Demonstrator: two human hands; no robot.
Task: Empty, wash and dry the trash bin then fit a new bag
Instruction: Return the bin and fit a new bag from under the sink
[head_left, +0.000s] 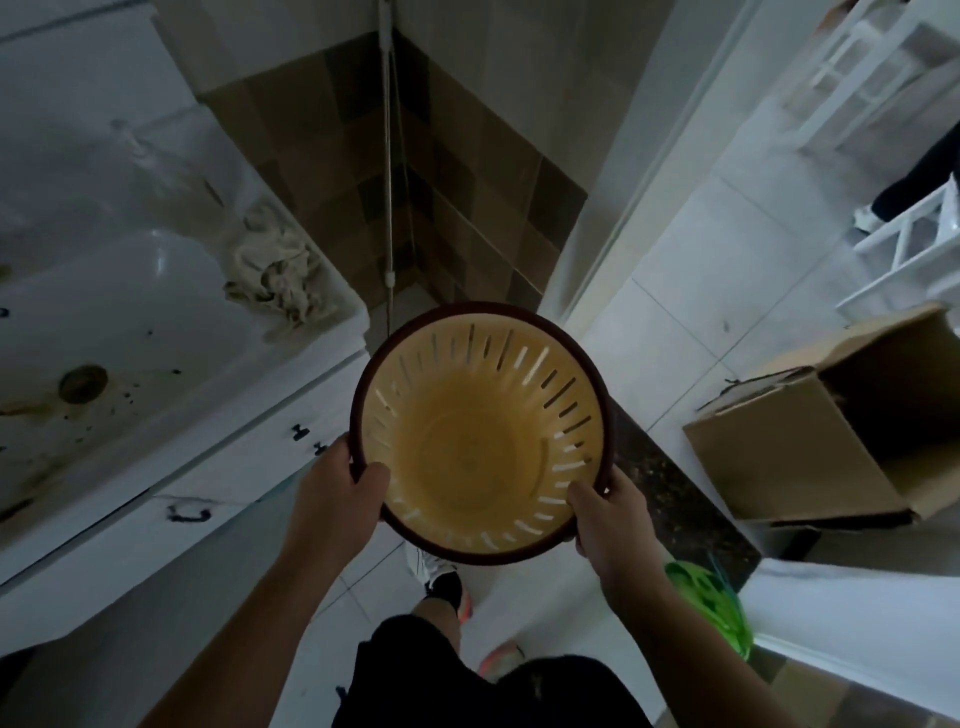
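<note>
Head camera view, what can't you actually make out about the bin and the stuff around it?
- Bin: outside wall and underside hidden by its own rim; wet or dry unclear.
- Left hand and right hand: fingers under the rim hidden.
- Sink: cut off by the left edge; tap blurred.
- Cardboard box: inside too dark.
- Green object: partly behind the right forearm.
</note>
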